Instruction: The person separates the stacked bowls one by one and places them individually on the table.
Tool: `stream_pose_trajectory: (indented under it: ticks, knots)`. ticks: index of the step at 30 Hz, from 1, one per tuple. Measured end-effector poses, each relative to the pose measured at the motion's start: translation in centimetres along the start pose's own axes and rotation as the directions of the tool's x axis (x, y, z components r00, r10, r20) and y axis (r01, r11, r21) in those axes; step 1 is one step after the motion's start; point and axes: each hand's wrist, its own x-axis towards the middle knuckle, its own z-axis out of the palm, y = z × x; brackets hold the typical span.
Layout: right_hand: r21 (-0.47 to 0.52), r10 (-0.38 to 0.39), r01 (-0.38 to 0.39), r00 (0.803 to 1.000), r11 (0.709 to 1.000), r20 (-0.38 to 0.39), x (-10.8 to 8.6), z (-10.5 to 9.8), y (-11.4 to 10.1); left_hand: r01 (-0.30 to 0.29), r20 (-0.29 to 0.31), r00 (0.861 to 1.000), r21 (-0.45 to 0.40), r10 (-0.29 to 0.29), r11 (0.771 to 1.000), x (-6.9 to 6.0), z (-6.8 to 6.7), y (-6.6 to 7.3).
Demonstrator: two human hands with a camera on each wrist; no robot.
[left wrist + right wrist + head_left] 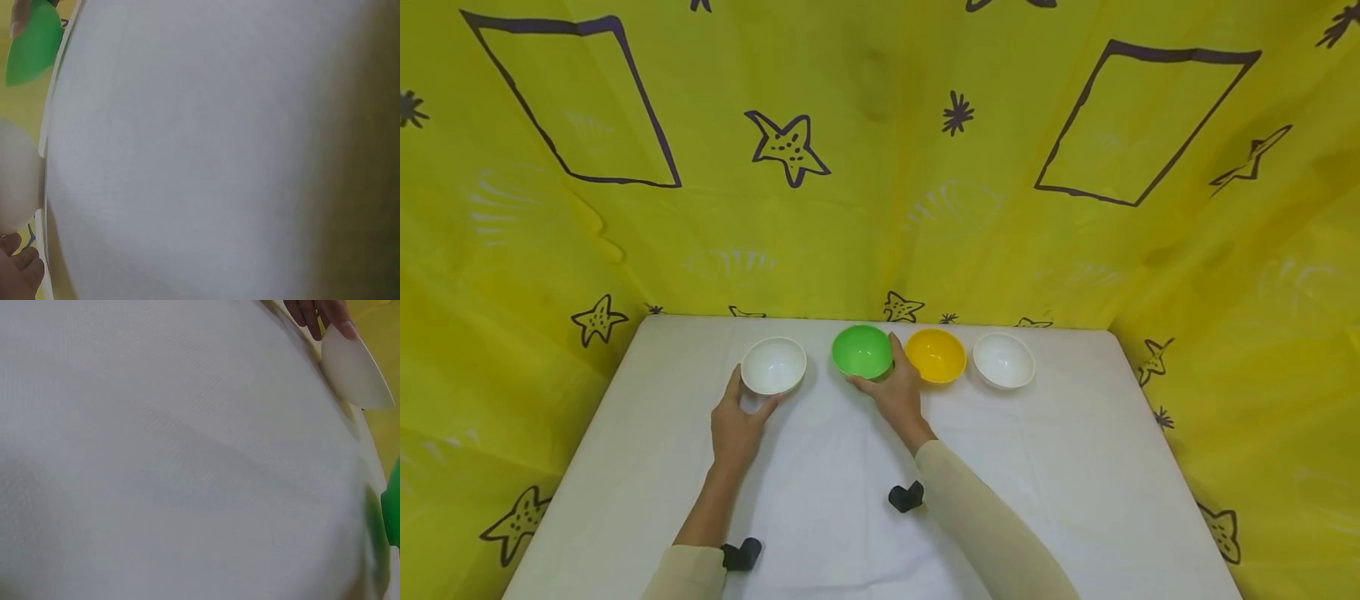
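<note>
At the left of the row, my left hand (737,429) grips a white bowl (773,367) between thumb and fingers at its near side. My right hand (898,392) holds a green bowl (861,353), thumb at the front and fingers on its right side. In the left wrist view the white bowl (19,178) shows at the left edge above curled fingers (28,265), with the green bowl (34,47) higher up. The right wrist view catches the white bowl (355,369) with a thumb on its rim, and part of the green bowl (392,509).
Close to the right hand stands a yellow bowl (936,356), and beyond it a second white bowl (1003,361). All are near the back edge of the white-covered table (827,500). Yellow patterned cloth (865,233) hangs behind and at both sides.
</note>
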Motion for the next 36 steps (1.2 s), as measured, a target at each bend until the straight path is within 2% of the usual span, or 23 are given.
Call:
stream_pose_trajectory:
  ticks: [16,23,36]
  knots:
    - [0.004,0.029,-0.029,1.0,1.0,0.01,-0.7,0.1,0.8,0.014,0.014,1.0,-0.019,-0.013,1.0,-0.3,-0.1,0.4]
    - [0.001,0.013,-0.013,1.0,1.0,0.01,-0.8,0.2,0.9,0.006,0.01,1.0,-0.02,-0.006,1.0,-0.2,0.0,0.7]
    - [0.003,0.001,-0.001,1.0,1.0,0.008,-0.8,0.3,0.9,0.013,0.086,0.996,0.054,-0.018,0.998,0.4,0.4,1.6]
